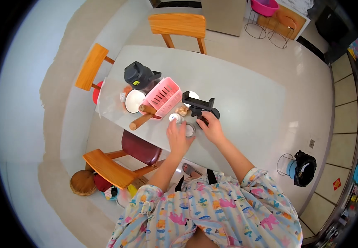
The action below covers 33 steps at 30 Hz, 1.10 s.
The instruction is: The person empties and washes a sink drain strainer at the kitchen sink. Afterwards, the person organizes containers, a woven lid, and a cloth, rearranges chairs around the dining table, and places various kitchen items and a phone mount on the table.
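My left hand point(180, 138) is over the table's near edge with its fingers apart. Its fingertips reach a small white-topped jar point(175, 118). Right beside its index finger and thumb is a round clear container point(190, 130) with a pale inside; whether the hand grips it is hard to tell. My right hand point(213, 129) has its thumb and fingers closed around the lower part of a black phone stand point(197, 101), which has a wide clamp on top. Small brown pieces point(182, 110) lie between the jar and the stand, partly in front of a white item point(192, 96).
A pink basket point(164, 97) with wooden handles point(141, 121) sticking out, a white bowl point(135, 101) and a large dark bottle point(139, 76) crowd the left of the table point(245, 99). Wooden chairs point(177, 25) surround it. A black-bagged bin point(305, 168) stands at right.
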Motion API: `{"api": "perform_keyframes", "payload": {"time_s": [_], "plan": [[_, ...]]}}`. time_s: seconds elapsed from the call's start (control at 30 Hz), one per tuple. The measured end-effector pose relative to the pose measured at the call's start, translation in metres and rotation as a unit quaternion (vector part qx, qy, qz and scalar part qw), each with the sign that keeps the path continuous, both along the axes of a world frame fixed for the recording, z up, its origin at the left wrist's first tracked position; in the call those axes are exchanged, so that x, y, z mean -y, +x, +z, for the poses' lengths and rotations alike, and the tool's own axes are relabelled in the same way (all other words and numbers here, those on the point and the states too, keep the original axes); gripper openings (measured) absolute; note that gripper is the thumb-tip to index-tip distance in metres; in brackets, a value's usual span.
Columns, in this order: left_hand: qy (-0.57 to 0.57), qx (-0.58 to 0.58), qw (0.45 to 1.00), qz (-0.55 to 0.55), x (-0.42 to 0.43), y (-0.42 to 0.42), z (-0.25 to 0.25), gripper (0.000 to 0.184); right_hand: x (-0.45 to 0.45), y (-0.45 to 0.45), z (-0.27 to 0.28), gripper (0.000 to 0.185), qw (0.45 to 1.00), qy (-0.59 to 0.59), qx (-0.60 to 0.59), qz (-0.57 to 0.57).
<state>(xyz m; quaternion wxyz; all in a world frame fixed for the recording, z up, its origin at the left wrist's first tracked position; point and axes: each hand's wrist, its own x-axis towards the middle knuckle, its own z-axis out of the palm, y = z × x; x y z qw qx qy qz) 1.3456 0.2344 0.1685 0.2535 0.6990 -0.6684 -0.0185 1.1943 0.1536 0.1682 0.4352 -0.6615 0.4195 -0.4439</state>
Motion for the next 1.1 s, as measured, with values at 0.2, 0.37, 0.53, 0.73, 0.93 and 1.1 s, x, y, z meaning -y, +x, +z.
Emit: {"api": "perform_keyframes", "payload": {"time_s": [0.2,0.37,0.53,0.73,0.93,1.1], "plan": [[0.161,-0.093,0.980,0.065,-0.032,-0.024,-0.030,0.081,-0.031,-0.026,-0.024,0.037,0.993,0.003,-0.042,-0.111],[0.178,-0.141,0.965,0.131,-0.019,-0.013,-0.071,0.088,-0.052,-0.068,-0.070,0.030,0.983,-0.022,-0.128,-0.127],[0.086,-0.217,0.964,0.127,-0.015,-0.020,-0.090,0.095,-0.046,-0.122,-0.081,0.035,0.946,-0.044,-0.211,-0.242],[0.070,-0.291,0.942,0.153,-0.036,-0.040,-0.080,0.090,0.006,-0.166,-0.078,0.044,0.881,-0.076,-0.378,-0.276],[0.043,-0.273,0.949,0.154,-0.064,-0.045,-0.066,0.068,0.021,-0.171,-0.090,0.044,0.830,-0.108,-0.501,-0.219],[0.024,-0.256,0.952,0.166,-0.085,-0.048,-0.038,0.058,0.026,-0.176,-0.091,0.032,0.846,-0.078,-0.500,-0.169]]}}
